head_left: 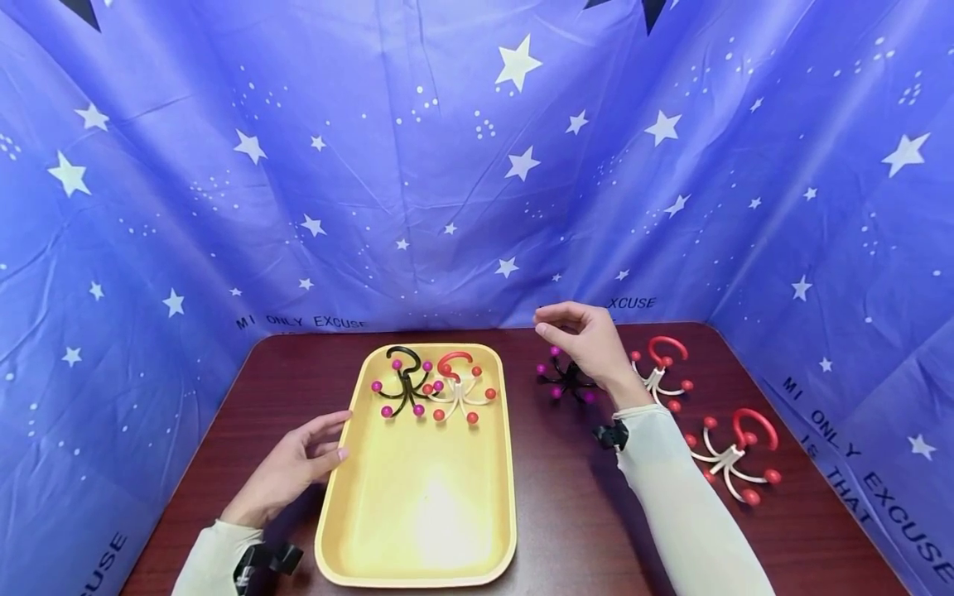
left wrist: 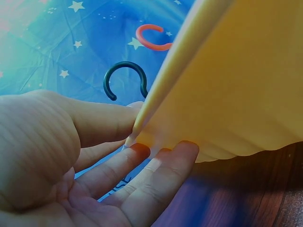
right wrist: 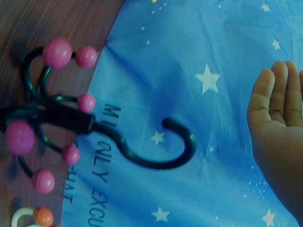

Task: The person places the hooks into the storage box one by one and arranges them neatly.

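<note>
My left hand (head_left: 294, 463) holds the left rim of a yellow tray (head_left: 417, 530), thumb at the edge and fingers against the outer wall (left wrist: 227, 109). Inside the tray's far end stand a black multi-arm hanging hook (head_left: 406, 389) with magenta ball tips and a white one (head_left: 460, 396) with red balls and a red hook. Above another black multi-arm hook (head_left: 568, 381) on the table, my right hand (head_left: 589, 343) hovers with nothing in it. In the right wrist view, that black hook (right wrist: 68, 118) is apart from the extended fingers (right wrist: 279, 90).
Two white multi-arm hooks with red balls lie on the right of the dark wooden table (head_left: 574, 513), one farther back (head_left: 656, 381), one nearer (head_left: 726, 459). A blue starry cloth (head_left: 417, 165) surrounds the table at the back and sides.
</note>
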Demonstrator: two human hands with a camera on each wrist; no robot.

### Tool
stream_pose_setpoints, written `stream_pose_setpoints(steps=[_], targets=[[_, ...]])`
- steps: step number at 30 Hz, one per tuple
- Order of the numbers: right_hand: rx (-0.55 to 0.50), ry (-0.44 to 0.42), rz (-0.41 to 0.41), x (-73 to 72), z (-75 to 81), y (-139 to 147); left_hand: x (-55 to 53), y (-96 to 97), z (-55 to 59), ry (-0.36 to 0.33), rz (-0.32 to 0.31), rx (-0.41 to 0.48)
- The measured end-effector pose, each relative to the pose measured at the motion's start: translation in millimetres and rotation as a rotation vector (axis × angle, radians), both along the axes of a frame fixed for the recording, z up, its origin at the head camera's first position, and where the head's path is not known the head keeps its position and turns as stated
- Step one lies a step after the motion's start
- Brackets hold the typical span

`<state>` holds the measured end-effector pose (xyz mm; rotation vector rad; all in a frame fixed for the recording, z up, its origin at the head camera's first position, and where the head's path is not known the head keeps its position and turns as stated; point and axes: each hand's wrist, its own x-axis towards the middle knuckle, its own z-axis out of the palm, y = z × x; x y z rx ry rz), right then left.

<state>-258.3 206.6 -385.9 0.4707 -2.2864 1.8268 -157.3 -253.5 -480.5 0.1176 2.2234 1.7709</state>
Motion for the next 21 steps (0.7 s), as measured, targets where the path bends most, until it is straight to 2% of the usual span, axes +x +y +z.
stream_pose_setpoints(steps=[7, 15, 21], targets=[[-0.019, 0.016, -0.061, -3.3, -6.2, 23.6, 1.1, -0.7, -0.7, 0.004, -0.008, 0.009], [-0.021, -0.014, -0.127, -2.8, -11.1, 47.6, 2.9, -1.1, -1.6, 0.000, -0.021, 0.015], [-0.020, -0.005, -0.163, -6.9, -16.2, 63.9, 2.3, -1.2, -3.2, 0.005, -0.008, 0.016]])
